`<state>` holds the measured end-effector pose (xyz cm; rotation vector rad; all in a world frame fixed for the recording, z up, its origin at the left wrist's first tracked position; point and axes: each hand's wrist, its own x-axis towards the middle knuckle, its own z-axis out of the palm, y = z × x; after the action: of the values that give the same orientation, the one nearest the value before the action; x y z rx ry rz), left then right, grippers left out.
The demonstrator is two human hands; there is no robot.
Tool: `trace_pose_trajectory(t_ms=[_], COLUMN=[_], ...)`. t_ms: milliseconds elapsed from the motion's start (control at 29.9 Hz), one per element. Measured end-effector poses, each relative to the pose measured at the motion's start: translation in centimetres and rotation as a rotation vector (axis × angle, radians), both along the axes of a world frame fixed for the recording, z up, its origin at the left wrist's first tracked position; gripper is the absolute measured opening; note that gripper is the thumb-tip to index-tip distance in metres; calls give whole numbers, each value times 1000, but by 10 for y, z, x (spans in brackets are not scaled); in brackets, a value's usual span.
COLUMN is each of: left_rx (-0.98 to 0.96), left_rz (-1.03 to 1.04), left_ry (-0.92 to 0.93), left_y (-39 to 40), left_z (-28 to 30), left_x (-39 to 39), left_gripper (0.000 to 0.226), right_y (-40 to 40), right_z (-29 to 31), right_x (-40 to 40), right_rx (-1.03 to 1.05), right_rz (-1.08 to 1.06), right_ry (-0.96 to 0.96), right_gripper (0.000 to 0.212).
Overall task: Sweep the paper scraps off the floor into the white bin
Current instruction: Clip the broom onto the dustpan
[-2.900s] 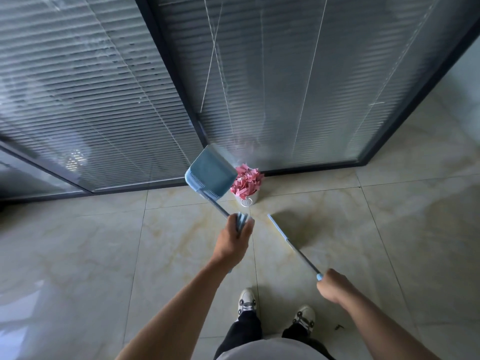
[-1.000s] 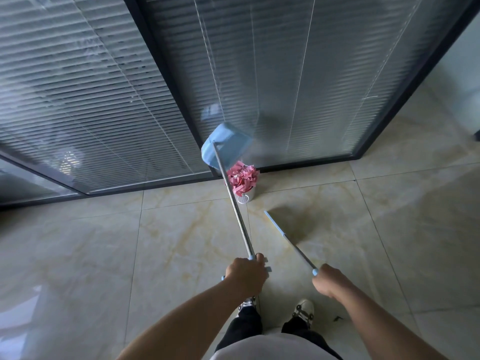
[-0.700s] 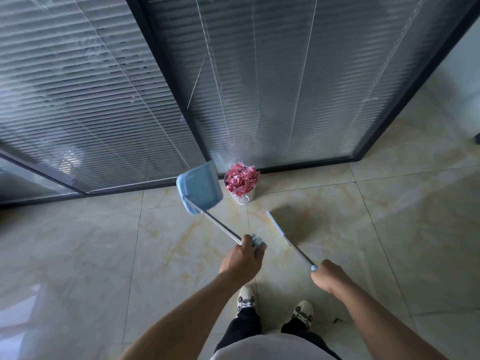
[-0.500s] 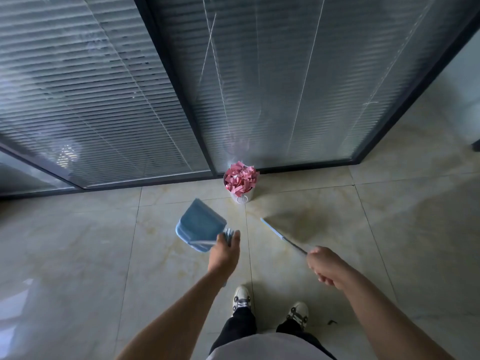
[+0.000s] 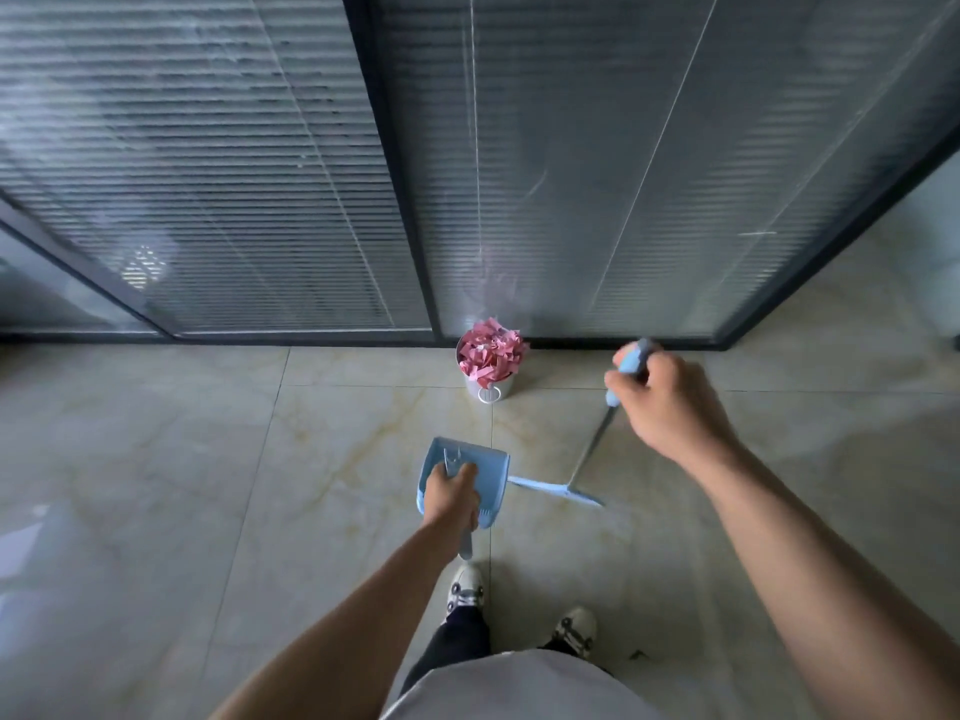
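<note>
Both hands [image 5: 451,492] lower than before

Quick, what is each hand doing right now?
Left hand: grips the dustpan by its handle.
Right hand: grips the top of the broom handle.

arms: both forearms bare from the left hand [image 5: 451,495] and the right hand [image 5: 670,402] back, no sleeves in sight
top: light grey fabric garment [image 5: 519,685], below the hands
legs: dark trousers [image 5: 460,641]
feet: white lace-up sneakers with dark markings [image 5: 466,587]
</note>
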<state>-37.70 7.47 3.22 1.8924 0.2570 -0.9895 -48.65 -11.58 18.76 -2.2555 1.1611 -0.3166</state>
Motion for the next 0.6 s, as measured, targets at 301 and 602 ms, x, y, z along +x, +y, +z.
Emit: trace_pose_trajectory(t_ms=[301, 602], left_rx=[-47, -14], left_rz=[-14, -107], left_ry=[38, 49], left_y=[-26, -37], left_z=[29, 34], left_x=[-9, -29], left_gripper=[9, 32], right_y=[2, 23], right_z=[-11, 26], right_x=[16, 48], right_rx=[117, -311], right_rz=[7, 293], right_ry=[222, -1], right_gripper=[30, 43])
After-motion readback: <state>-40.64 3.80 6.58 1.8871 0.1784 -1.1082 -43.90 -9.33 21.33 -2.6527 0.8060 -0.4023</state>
